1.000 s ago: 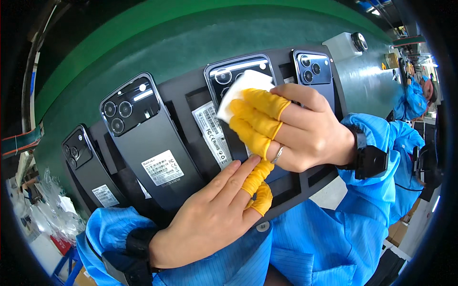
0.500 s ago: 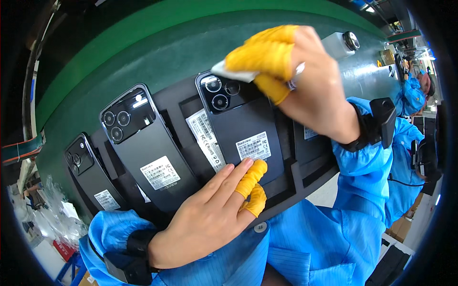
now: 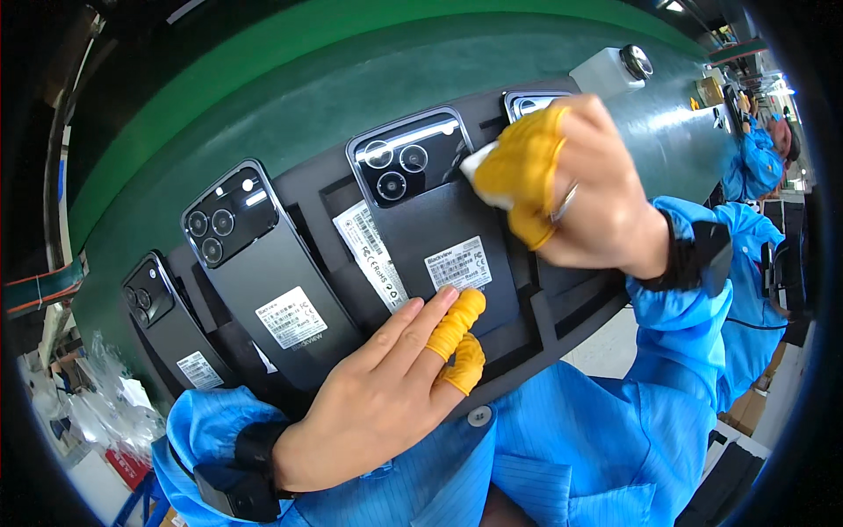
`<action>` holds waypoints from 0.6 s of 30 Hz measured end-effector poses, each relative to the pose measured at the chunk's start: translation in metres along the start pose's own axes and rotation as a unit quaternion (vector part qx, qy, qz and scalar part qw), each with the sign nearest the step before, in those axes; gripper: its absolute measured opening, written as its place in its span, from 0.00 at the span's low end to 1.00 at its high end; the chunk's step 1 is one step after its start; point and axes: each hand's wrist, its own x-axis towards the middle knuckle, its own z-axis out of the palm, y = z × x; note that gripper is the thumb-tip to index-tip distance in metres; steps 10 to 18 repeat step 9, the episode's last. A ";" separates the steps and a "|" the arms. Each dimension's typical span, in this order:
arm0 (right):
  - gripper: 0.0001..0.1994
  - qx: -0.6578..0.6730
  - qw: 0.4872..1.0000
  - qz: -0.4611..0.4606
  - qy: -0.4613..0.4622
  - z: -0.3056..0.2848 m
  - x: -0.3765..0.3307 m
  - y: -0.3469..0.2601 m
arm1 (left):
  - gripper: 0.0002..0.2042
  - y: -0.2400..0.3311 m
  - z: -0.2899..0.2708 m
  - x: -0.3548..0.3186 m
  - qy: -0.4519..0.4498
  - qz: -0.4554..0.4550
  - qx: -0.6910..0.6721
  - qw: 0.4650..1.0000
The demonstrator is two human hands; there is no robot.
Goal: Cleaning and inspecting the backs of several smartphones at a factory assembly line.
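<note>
Back-up phones lie in a slotted black tray [image 3: 562,307] on the green bench [image 3: 263,97]: a small one [image 3: 171,329] far left, then a larger one [image 3: 263,272]. The left hand [image 3: 386,386] is laid flat, fingers loose, gripping nothing, its capped fingertips steadying the middle phone [image 3: 439,237]. A white cloth [image 3: 479,162] is pinched in the right hand [image 3: 584,189] beside that phone's camera, hiding the next phone [image 3: 527,101]. A grey box [image 3: 606,75] stands beyond.

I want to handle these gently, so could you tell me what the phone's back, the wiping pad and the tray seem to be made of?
Phone: back looks like matte dark plastic, with a glossy, glass-like camera panel catching light streaks.
Wiping pad: white, soft-looking, probably cloth or foam, pinched in the right hand.
Tray: dull black with cut recesses, likely foam.
</note>
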 end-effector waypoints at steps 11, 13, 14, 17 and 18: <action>0.10 0.146 0.958 0.190 0.161 -0.024 -0.022 0.025 | 0.12 -0.001 -0.005 0.001 -0.038 0.002 -0.009 0.999; 0.10 0.146 0.958 0.190 0.161 -0.024 -0.022 0.025 | 0.12 -0.001 -0.005 0.001 -0.038 0.002 -0.009 0.999; 0.10 0.146 0.958 0.190 0.161 -0.024 -0.022 0.025 | 0.12 -0.001 -0.005 0.001 -0.038 0.002 -0.009 0.999; 0.10 0.146 0.958 0.190 0.161 -0.024 -0.022 0.025 | 0.12 -0.001 -0.005 0.001 -0.038 0.002 -0.009 0.999; 0.10 0.146 0.958 0.190 0.161 -0.024 -0.022 0.025 | 0.12 -0.001 -0.005 0.001 -0.038 0.002 -0.009 0.999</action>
